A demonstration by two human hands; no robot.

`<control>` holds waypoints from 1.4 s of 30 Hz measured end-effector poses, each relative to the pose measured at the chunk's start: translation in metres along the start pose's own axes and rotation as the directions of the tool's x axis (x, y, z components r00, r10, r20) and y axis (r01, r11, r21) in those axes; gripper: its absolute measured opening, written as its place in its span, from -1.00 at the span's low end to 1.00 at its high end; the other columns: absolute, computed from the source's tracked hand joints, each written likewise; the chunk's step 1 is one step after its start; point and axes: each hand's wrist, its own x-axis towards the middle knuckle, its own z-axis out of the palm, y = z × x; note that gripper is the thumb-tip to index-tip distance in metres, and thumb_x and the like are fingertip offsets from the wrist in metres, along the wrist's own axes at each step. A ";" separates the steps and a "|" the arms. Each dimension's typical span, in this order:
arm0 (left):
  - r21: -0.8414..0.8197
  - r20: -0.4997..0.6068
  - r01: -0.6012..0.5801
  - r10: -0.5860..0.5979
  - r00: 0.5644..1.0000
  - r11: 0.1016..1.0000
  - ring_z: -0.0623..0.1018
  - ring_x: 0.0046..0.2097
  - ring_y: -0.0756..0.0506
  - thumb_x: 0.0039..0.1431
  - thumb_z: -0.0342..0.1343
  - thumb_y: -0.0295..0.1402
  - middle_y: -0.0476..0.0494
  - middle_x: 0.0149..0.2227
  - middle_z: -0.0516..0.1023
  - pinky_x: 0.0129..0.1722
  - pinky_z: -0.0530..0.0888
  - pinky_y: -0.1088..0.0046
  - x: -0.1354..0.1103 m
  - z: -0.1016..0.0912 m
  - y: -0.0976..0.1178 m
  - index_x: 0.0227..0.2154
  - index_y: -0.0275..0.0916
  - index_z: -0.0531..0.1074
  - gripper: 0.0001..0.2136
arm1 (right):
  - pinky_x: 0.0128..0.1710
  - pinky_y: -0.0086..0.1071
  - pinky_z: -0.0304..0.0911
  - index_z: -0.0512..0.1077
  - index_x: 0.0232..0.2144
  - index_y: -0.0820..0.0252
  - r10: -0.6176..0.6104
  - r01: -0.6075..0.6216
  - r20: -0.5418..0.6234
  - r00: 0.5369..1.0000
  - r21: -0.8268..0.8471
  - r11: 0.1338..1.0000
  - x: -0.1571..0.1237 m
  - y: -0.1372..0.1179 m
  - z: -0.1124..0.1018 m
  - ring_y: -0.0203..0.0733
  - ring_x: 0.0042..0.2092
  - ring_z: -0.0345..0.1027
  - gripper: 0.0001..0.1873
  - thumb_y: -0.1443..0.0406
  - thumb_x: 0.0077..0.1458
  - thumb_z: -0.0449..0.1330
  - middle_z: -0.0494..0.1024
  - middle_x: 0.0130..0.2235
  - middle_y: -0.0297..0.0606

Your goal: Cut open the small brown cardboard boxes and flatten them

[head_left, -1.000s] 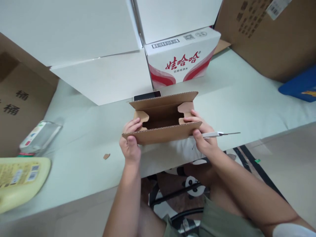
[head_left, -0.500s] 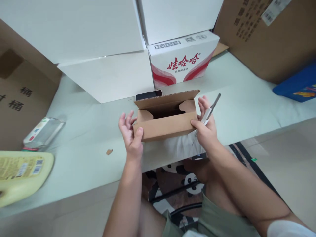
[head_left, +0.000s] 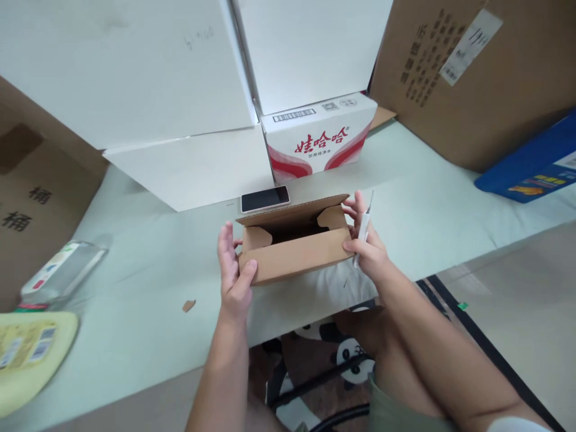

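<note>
Between my two hands is a small brown cardboard box, its lid flap raised at the back and its side flaps partly folded in. The inside is dark, so I cannot tell what it holds. My left hand grips the box's left end, thumb on the front face. At the right end, my right hand grips the box with the thumb at the front corner. A white utility knife is also tucked in that hand, its thin blade pointing up. Behind the box a phone lies on the table, dark screen up.
White boxes and a red-and-white carton stand at the back of the table. A clear bottle and a yellow bottle lie left, near a cardboard scrap. A blue container is at right.
The view has shifted, and the phone behind the box shows more fully. The knife in my right hand has turned more upright. Both hands still hold the box.
</note>
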 end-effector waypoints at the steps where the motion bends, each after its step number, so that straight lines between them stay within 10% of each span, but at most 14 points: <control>1: -0.005 0.003 0.010 -0.010 1.000 1.000 0.17 0.42 -0.32 0.15 0.24 -0.07 -0.06 0.49 0.03 0.37 0.13 -0.01 0.000 -0.001 0.000 0.36 0.19 0.12 -0.28 | 0.15 -0.05 0.33 0.03 0.39 -0.33 0.015 -0.015 0.014 1.000 0.003 1.000 0.001 -0.002 0.000 0.03 0.34 0.15 0.05 0.29 -0.18 0.16 0.25 0.32 -0.36; 10: -0.022 -0.001 -0.005 0.005 1.000 1.000 0.18 0.44 -0.25 0.18 0.24 -0.16 -0.07 0.42 0.22 0.41 0.14 0.11 0.000 0.001 0.004 0.32 0.14 0.25 -0.36 | 0.01 -0.11 0.33 0.36 0.00 -0.07 0.092 -0.091 -0.024 0.996 0.047 0.995 -0.001 -0.011 0.002 0.03 0.13 0.27 -0.33 0.32 -0.29 0.14 0.31 0.19 -0.26; 15: 0.232 0.057 -0.135 0.125 0.991 0.963 0.43 0.27 -0.29 0.29 0.12 -0.19 -0.15 0.19 0.54 0.35 0.22 0.01 0.005 0.001 0.011 -0.08 -0.06 0.63 -0.74 | 0.08 0.00 0.29 0.49 -0.26 0.05 0.077 -0.072 -0.081 0.994 0.054 0.996 -0.003 -0.011 0.010 0.15 0.19 0.26 -0.64 0.27 -0.23 0.18 0.32 0.22 -0.21; 24: 0.139 -0.136 0.023 -0.004 0.991 0.990 0.46 0.27 -0.28 0.21 0.17 -0.16 -0.18 0.17 0.57 0.36 0.25 0.04 0.013 -0.021 0.003 -0.11 -0.14 0.66 -0.71 | 0.23 0.08 0.19 0.47 0.03 0.00 0.268 -0.230 -0.134 0.954 0.247 0.941 -0.002 0.013 0.011 0.19 0.30 0.25 -0.39 0.17 -0.17 0.17 0.47 0.24 -0.22; 28: 0.144 -0.265 0.087 -0.047 0.963 0.986 0.43 0.30 -0.25 0.21 0.14 -0.17 -0.19 0.16 0.57 0.39 0.21 0.11 0.014 -0.035 -0.004 -0.09 -0.18 0.65 -0.68 | 0.34 0.09 0.07 0.42 0.13 0.01 0.341 -0.366 0.135 0.930 0.293 0.883 -0.008 0.014 0.023 0.15 0.29 0.29 -0.29 0.20 -0.17 0.16 0.49 0.24 -0.25; 34: 0.232 -0.182 0.150 -0.109 0.977 0.961 0.40 0.32 -0.30 0.10 0.19 0.13 -0.26 0.24 0.49 0.37 0.24 0.15 0.009 -0.034 -0.008 0.11 -0.20 0.53 -0.37 | 0.47 0.07 -0.19 -0.10 0.43 -0.10 0.120 -0.169 0.158 0.980 0.346 0.923 -0.020 -0.001 0.039 0.01 0.46 -0.01 0.02 0.15 -0.09 0.13 0.10 0.47 -0.39; 42: 0.017 0.013 0.443 -0.443 0.896 0.896 0.60 0.07 -0.36 0.04 0.11 0.32 -0.31 -0.10 0.69 0.05 0.54 0.14 0.000 0.002 -0.003 -0.20 -0.28 0.63 -0.31 | 0.43 0.14 -0.06 0.07 0.38 -0.18 -0.199 0.186 0.192 0.961 0.082 0.979 -0.033 -0.019 0.023 0.07 0.52 -0.25 -0.26 -0.05 0.20 0.05 -0.09 0.51 -0.39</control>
